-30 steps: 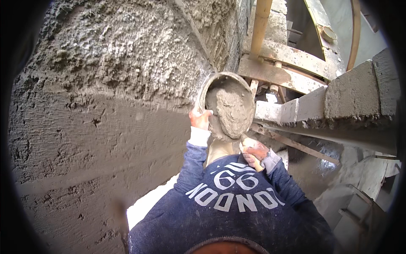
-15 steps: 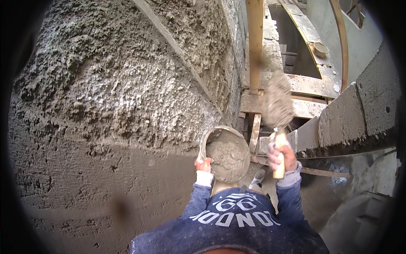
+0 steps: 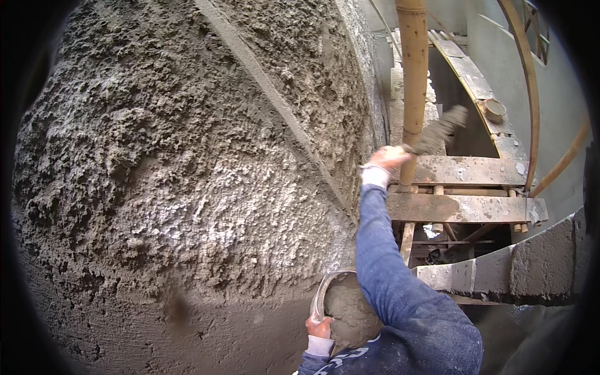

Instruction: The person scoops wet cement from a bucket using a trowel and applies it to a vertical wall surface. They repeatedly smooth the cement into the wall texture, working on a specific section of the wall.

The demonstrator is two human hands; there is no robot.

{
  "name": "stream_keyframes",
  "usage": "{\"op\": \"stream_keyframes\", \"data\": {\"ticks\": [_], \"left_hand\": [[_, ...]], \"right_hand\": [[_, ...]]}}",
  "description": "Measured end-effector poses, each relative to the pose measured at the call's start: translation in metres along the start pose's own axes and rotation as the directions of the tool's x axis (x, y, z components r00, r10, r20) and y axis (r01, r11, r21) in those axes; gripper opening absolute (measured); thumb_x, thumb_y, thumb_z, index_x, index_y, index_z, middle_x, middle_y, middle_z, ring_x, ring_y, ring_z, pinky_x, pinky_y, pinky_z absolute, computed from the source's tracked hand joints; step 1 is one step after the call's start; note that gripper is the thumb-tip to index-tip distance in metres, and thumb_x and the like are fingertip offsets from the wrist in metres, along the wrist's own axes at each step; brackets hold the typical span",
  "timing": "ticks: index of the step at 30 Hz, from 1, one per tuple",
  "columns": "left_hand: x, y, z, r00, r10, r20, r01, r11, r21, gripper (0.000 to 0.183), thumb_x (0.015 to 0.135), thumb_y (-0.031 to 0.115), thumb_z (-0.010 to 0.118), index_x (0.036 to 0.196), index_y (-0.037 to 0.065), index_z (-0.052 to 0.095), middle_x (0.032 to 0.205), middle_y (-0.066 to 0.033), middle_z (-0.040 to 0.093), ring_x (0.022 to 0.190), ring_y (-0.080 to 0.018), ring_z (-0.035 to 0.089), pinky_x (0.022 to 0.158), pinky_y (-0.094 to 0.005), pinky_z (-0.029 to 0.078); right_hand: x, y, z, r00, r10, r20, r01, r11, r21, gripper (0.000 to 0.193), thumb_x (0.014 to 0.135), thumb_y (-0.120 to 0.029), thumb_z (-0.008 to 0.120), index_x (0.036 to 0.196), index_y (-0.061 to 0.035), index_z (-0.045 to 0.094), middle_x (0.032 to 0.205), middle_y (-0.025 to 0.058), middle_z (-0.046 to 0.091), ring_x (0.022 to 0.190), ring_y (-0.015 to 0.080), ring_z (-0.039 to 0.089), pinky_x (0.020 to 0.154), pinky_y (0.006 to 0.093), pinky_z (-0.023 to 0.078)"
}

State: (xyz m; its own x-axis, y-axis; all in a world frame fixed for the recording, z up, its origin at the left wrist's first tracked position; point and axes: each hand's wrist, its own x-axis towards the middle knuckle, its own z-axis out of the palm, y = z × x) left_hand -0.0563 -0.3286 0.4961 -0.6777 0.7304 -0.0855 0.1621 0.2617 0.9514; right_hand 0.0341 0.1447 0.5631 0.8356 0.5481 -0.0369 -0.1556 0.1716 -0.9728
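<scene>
Grey mortar (image 3: 353, 312) in bucket (image 3: 320, 299), likely heavy, soft: best held at bucket's rim (image 3: 337, 274), as gripped by left hand (image 3: 319, 327); beyond bucket, trowel (image 3: 440, 131) clenched in right hand (image 3: 389, 157).

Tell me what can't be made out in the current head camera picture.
All in the head view:
- Trowel: its blade is smeared by blur, so its edges and any load are unclear.
- Trowel handle: covered by the right hand.
- Bowl: its right side is hidden by the right sleeve.
- Bowl's bottom: hidden by the mortar.
- Left sleeve: cut off by the lower edge.
</scene>
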Motion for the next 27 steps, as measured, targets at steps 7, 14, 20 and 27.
{"op": "stream_keyframes", "data": {"ticks": [7,14,20,27], "left_hand": [[-0.003,0.003,0.001,0.998,-0.061,0.01,0.061,0.998,0.009,0.051,0.061,0.005,0.057,0.111,-0.003,0.06,0.091,-0.0087,0.065,0.081,-0.0162,0.058,0.078,-0.029,0.047],[0.0,-0.003,0.019,0.998,-0.054,-0.039,0.058,0.99,0.127,0.055,0.061,0.008,0.057,0.114,-0.006,0.057,0.081,-0.0089,0.06,0.073,-0.0175,0.053,0.073,-0.0315,0.047],[0.005,0.012,0.05,0.994,0.103,0.048,-0.109,0.986,0.125,0.048,0.063,0.005,0.054,0.11,-0.003,0.059,0.081,-0.0038,0.063,0.07,-0.0136,0.053,0.069,-0.0277,0.046],[-0.011,0.073,0.065,0.948,0.257,0.188,-0.289,0.943,0.167,0.047,0.063,0.009,0.058,0.107,-0.004,0.06,0.095,-0.0209,0.065,0.085,-0.0334,0.06,0.085,-0.0354,0.045]], "right_hand": [[-0.141,-0.11,0.021,0.36,-0.414,0.836,0.489,0.847,0.209,0.033,0.083,-0.017,0.05,0.113,-0.0035,0.042,0.104,0.0221,0.053,0.09,0.0395,0.057,0.076,0.0457,0.049],[-0.066,-0.079,-0.202,-0.034,-0.287,0.957,0.763,0.611,0.211,0.033,0.081,-0.023,0.054,0.104,0.0013,0.05,0.091,0.02,0.054,0.094,0.0394,0.054,0.079,0.046,0.048],[0.02,-0.087,-0.431,-0.059,0.561,0.825,0.744,0.576,-0.339,0.052,0.077,-0.031,0.067,0.113,0.0022,0.049,0.094,0.0274,0.061,0.091,0.0422,0.059,0.079,0.0459,0.048],[0.009,-0.021,-0.452,-0.001,0.631,0.776,0.878,0.372,-0.301,0.041,0.076,-0.026,0.064,0.104,-0.0002,0.048,0.092,0.0249,0.063,0.088,0.041,0.061,0.077,0.0467,0.049]]}}
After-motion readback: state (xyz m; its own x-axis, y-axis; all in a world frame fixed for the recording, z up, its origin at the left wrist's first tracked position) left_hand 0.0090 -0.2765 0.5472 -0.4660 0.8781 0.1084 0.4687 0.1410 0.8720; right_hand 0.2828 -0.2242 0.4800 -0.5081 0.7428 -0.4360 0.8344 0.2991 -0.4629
